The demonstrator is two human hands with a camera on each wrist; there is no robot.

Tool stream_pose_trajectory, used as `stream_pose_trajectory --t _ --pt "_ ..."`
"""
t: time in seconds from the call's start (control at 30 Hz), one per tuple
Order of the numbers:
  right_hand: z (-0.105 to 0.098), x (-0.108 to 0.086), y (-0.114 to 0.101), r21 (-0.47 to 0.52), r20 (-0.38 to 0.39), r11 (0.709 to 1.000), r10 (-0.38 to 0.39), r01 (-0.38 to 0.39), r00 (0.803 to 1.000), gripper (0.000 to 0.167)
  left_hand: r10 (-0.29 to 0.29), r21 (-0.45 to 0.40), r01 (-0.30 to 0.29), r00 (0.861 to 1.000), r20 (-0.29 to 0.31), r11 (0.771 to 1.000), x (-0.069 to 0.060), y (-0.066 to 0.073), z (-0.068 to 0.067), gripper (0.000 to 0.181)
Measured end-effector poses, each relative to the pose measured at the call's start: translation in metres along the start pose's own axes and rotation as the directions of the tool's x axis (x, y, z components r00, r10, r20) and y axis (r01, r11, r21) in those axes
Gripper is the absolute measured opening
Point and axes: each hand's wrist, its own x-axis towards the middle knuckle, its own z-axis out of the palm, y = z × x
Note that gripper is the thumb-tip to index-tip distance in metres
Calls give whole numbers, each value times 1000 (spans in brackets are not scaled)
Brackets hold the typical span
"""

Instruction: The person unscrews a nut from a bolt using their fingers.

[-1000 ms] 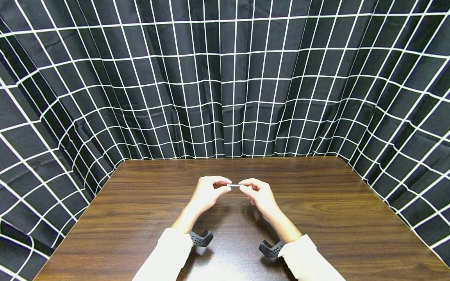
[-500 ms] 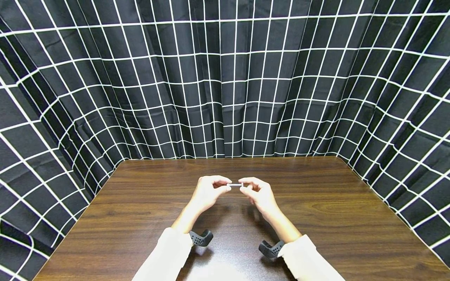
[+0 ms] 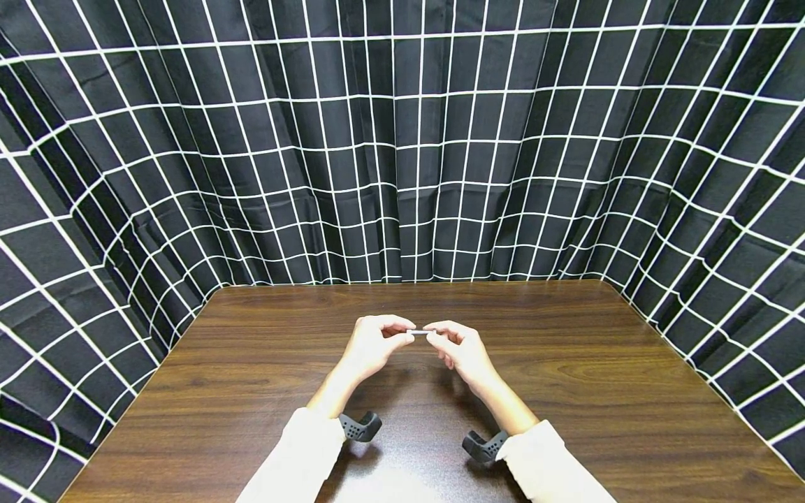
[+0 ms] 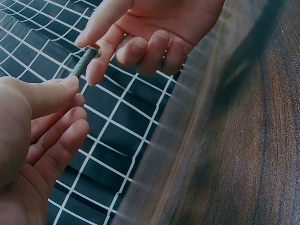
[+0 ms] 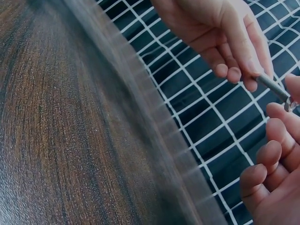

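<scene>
Above the table, a grey threaded bolt (image 4: 83, 64) spans the gap between my two hands. My left hand (image 3: 370, 344) pinches its left end between thumb and forefinger, hiding that end. At the other end sits a small metal nut (image 5: 288, 104), partly covered by fingers. The thumb and forefinger of my right hand (image 3: 464, 349) lie on either side of this nut and pinch it. In the left wrist view, the right hand's other fingers (image 4: 158, 44) are curled loosely below.
Beneath the hands is a brown wood-grain table (image 3: 566, 363). A black curtain with white grid lines (image 3: 402, 154) hangs behind it and along both sides. Dark bands (image 3: 361, 426) are worn at both wrists, by the pale sleeves (image 3: 295, 454).
Half a second ago the right fingers stood slightly off the nut and farther right. Now they have shifted left and closed about it. The left hand and the bolt hold nearly still.
</scene>
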Motion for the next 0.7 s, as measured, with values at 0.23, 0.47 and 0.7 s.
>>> stream_pose_trajectory --t 0.23,0.47,0.7 --pt "0 0 -3 -21 -21 998 53 -53 998 23 15 -2 -15 1000 4 1000 -1 5 -1 13" --pt "0 -1 -8 -27 -54 996 85 -87 995 26 13 25 -13 1000 5 1000 0 3 1 14" --pt "-1 0 -3 -16 -65 998 67 -69 996 22 6 5 -6 1000 9 1000 0 2 0 13"
